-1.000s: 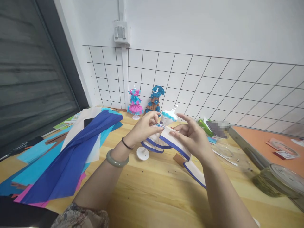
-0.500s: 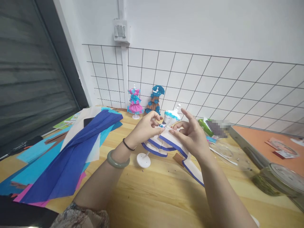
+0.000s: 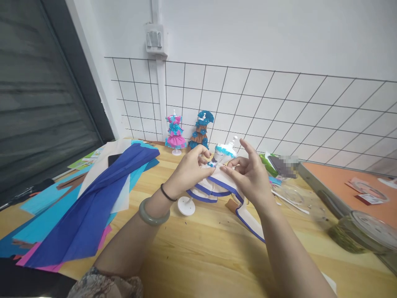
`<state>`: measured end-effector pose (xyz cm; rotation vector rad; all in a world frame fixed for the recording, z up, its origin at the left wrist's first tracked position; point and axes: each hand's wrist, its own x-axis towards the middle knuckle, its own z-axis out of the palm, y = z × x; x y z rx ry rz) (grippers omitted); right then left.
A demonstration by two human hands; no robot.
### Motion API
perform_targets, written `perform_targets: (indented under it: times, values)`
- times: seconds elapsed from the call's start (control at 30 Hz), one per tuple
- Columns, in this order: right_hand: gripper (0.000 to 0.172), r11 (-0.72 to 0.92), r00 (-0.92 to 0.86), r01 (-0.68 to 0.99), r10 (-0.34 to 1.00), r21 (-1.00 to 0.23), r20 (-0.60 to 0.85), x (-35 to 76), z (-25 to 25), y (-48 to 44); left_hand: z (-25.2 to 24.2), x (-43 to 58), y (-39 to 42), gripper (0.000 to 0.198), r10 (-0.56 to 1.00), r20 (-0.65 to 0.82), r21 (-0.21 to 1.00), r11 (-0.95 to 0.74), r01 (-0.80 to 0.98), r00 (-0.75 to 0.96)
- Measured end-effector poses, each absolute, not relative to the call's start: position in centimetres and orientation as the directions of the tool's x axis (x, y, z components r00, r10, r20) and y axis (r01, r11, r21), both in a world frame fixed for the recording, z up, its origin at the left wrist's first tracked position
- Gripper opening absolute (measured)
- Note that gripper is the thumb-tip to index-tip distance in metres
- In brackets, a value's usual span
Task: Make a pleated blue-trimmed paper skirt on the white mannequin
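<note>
Left hand, nearly closed, holds the miniature dress form tilted, apparently steadying it; right hand, just beside, pinches a blue-edged strip.

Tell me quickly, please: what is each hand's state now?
Left hand: closed, holding the small dress form at its waist.
Right hand: closed, pinching the blue-edged white strip.

Wooden desk, left: a long dark-blue papery sheet lay over light-blue sheets.
Black wire grid: before it, a pink-and-blue dressed mannequin stood left of a brown-and-teal dressed mannequin.
Middle: a white mannequin slanted between left fingers and right fingers.
Right: a round clear spool lay before a flat orange board.
</note>
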<state>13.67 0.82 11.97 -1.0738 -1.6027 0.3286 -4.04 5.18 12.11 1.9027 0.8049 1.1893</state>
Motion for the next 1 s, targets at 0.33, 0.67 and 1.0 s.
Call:
perform_targets:
  times: [0.33, 0.67, 1.0]
  values:
    - [0.076, 0.549, 0.043, 0.526, 0.746, -0.649, 0.665, 13.37, 11.83, 0.67, 12.32, -3.80, 4.65, 0.024, 0.800, 0.487, 0.807, -0.566, 0.170, 0.350]
    - [0.076, 0.563, 0.027, 0.636, 0.667, -0.528, 0.744, 13.03, 11.61, 0.50, 12.32, -3.75, 4.70, 0.023, 0.821, 0.479, 0.814, -0.548, 0.193, 0.311]
    - [0.073, 0.559, 0.023, 0.661, 0.653, -0.502, 0.757, 12.86, 11.70, 0.38, 12.39, -3.67, 4.50, 0.023, 0.817, 0.478, 0.812, -0.551, 0.191, 0.323]
